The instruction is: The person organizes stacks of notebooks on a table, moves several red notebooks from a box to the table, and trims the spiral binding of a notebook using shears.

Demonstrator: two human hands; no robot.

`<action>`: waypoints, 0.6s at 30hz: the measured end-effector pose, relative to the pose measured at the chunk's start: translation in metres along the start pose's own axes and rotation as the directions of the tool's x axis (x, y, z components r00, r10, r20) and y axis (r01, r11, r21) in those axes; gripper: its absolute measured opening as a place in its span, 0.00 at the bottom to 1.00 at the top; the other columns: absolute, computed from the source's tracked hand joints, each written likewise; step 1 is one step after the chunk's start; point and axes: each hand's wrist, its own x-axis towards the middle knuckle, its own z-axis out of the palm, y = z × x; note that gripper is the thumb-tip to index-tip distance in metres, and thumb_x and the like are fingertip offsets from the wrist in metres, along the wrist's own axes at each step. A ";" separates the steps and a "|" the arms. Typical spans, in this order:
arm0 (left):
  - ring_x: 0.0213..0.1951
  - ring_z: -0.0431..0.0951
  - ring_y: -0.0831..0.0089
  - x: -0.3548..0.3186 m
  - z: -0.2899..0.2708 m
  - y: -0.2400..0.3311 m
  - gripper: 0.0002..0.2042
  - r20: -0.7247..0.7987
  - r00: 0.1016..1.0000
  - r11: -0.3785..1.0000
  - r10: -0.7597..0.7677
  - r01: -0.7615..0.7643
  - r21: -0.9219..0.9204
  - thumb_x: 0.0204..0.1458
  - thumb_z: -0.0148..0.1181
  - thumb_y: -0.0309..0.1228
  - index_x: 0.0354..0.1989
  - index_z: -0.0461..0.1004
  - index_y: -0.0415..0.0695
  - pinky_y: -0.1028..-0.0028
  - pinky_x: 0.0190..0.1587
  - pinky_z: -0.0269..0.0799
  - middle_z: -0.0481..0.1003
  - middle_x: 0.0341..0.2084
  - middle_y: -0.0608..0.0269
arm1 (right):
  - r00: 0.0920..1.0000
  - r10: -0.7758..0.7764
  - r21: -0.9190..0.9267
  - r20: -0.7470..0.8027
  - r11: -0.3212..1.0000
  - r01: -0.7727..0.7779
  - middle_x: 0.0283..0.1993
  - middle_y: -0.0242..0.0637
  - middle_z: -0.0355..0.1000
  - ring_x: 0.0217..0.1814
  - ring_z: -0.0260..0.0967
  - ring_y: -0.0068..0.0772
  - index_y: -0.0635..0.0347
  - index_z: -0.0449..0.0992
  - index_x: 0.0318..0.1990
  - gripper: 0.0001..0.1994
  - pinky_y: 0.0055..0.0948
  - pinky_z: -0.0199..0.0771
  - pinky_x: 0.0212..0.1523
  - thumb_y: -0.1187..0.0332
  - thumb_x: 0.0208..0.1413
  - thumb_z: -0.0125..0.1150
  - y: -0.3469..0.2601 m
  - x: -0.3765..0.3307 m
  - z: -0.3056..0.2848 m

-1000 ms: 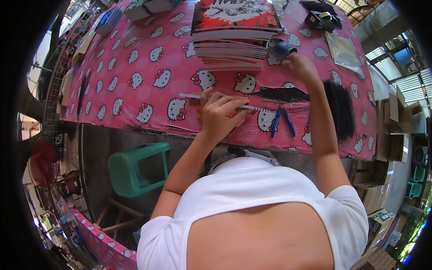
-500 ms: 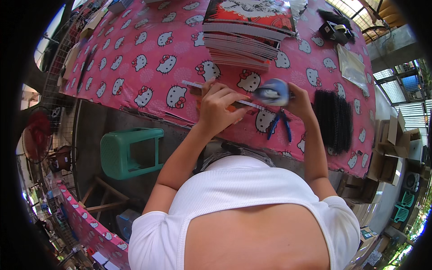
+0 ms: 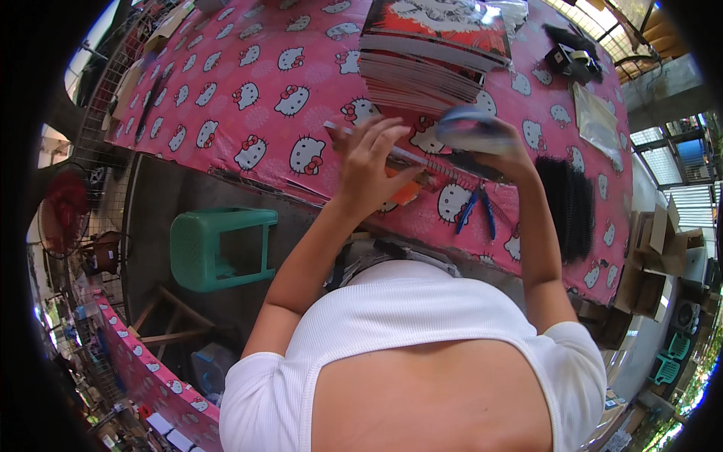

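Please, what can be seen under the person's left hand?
Under the left hand, a narrow pale strip and an orange piece show; a coil shows at the strip's right end. Whatever lies beneath the palm is covered.

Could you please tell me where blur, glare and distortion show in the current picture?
All in the head view: motion blur smears the blue object in the right hand; glare whitens a patch of the top book; fisheye distortion bends the pink cloth at lower left.

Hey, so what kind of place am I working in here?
Probably a small bookbinding workshop: a stack of books sits on the pink-covered table, with what look like black binding coils and blue-handled pliers nearby.
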 end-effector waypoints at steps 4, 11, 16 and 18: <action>0.49 0.68 0.66 0.005 -0.013 -0.004 0.16 0.070 0.994 0.923 0.079 -0.099 0.373 0.29 0.71 0.44 0.26 0.77 0.50 0.40 0.57 0.36 0.75 0.35 0.70 | 0.996 -0.057 -0.293 0.065 0.953 0.073 0.37 0.33 0.74 0.39 0.70 0.24 0.63 0.73 0.43 0.20 0.25 0.69 0.43 0.74 0.36 0.64 -0.002 0.005 0.017; 0.43 0.71 0.67 0.003 -0.019 -0.015 0.14 0.120 0.991 0.959 0.059 -0.090 0.268 0.28 0.72 0.41 0.22 0.77 0.49 0.55 0.52 0.48 0.76 0.24 0.69 | 0.996 -0.081 -0.138 0.040 0.987 0.086 0.39 0.33 0.73 0.39 0.69 0.24 0.61 0.73 0.43 0.22 0.26 0.67 0.46 0.72 0.35 0.69 0.007 0.006 0.031; 0.42 0.72 0.67 0.004 -0.020 -0.016 0.14 0.142 0.990 0.978 -0.013 -0.017 0.207 0.27 0.73 0.36 0.24 0.77 0.47 0.59 0.51 0.54 0.76 0.26 0.66 | 0.944 -0.301 -0.292 0.134 0.898 0.328 0.40 0.36 0.73 0.41 0.69 0.24 0.60 0.72 0.46 0.24 0.27 0.68 0.46 0.77 0.33 0.65 0.012 0.014 0.025; 0.41 0.72 0.66 0.006 -0.023 -0.021 0.15 0.113 0.994 0.982 -0.002 -0.019 0.186 0.26 0.73 0.35 0.25 0.77 0.45 0.61 0.49 0.59 0.76 0.29 0.63 | 0.960 -0.249 -0.189 0.124 0.944 0.270 0.41 0.36 0.73 0.43 0.70 0.25 0.59 0.72 0.46 0.25 0.27 0.68 0.46 0.77 0.33 0.65 0.011 0.015 0.028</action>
